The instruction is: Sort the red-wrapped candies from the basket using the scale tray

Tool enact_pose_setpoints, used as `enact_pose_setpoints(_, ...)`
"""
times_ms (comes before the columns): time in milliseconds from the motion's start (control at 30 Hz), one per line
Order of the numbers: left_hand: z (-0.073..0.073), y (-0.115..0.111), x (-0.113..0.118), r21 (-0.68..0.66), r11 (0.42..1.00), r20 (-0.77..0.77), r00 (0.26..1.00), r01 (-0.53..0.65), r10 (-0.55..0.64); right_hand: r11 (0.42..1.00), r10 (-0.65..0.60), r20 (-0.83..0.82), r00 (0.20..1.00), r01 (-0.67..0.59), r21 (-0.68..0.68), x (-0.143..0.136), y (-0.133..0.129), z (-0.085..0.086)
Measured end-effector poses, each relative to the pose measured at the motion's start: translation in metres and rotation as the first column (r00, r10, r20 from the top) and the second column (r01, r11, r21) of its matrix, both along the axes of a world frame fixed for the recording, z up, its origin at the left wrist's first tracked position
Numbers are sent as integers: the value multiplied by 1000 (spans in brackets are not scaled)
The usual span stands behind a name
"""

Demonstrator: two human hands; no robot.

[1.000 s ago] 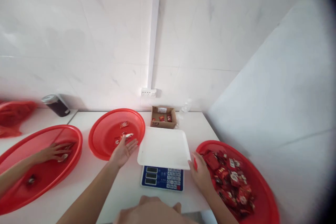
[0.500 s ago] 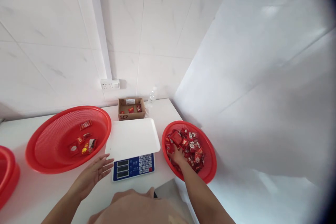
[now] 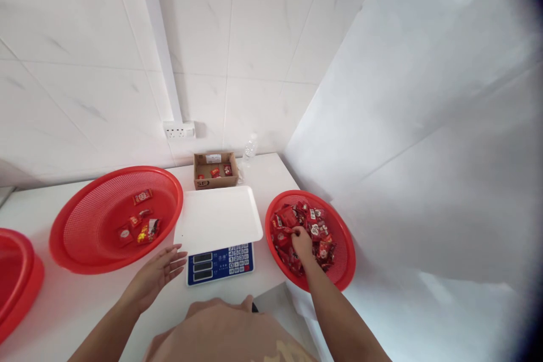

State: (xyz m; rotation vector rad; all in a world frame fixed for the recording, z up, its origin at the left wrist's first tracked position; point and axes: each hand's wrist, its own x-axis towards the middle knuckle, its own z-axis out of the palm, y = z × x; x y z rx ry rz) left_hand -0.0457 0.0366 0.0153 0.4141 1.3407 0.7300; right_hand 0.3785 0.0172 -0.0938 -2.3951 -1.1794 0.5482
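Observation:
In the right-hand red basket (image 3: 348, 263) lies a heap of small red wrapped packets (image 3: 316, 229), some with white print. My right hand (image 3: 302, 244) is over the heap, its fingers pinched on a red packet (image 3: 285, 232); part of that packet is hidden by the fingers. My left hand (image 3: 158, 272) is open, fingers stretched out, beside the left edge of a digital scale. The scale has a white weighing tray (image 3: 218, 216) with nothing on it and a blue keypad panel (image 3: 220, 264) in front.
Left of the scale stands a wide red basket (image 3: 68, 232) holding several packets. More red baskets (image 3: 31, 271) are at the far left edge. A small cardboard box (image 3: 216, 182) with several packets and a clear plastic bottle (image 3: 250, 148) stand by the wall.
My right hand has lifted a little within the basket, and its spread fingers have closed on a packet. My left hand stays open by the scale. The view has shifted slightly.

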Motion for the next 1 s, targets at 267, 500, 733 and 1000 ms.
enact_pose_setpoints(267, 0, 2, 1, -2, 1000, 13, 1000, 20, -20, 979, 101, 47, 994, -90, -185, -5, 41, 9)
enact_pose_setpoints(500, 5, -2, -7, -16, 999, 1, 1000, -27, 27, 855, 168, 102, 981, -93, -510, -32, 62, 0)
enact_pose_setpoints(733, -6, -6, -11, -19, 995, 64, 993, -102, 103, 906, 327, 261, 908, -223, -360, -29, 38, -12)
enact_pose_setpoints(1000, -11, -2, -14, -56, 977, 108, 972, -204, 209, 999, -7, -18, 1000, 6, -37, 3, 23, -11)
